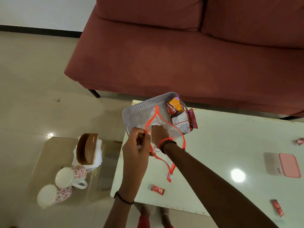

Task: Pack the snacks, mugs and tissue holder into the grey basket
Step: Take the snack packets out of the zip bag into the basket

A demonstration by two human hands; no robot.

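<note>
The grey perforated basket [144, 104] sits at the far left corner of the white table [222, 145]. Two snack packets, one orange [176, 106] and one red and white [185, 121], lean against its right side. A clear zip pouch with an orange edge [183, 142] is held open over the basket's near rim. My left hand [136, 145] pinches the pouch's orange edge. My right hand [159, 133] reaches inside the pouch; what its fingers hold is hidden. Two white mugs with red flowers [70, 176] [54, 195] and a brown tissue holder [87, 148] stand on a glass side table.
Small red sweet wrappers lie on the table at the near middle [158, 190], near right [277, 208] and far right [300, 141]. A pink lidded box [288, 165] sits at the right. A red sofa [181, 55] stands behind the table. The glass side table [49, 162] is left of it.
</note>
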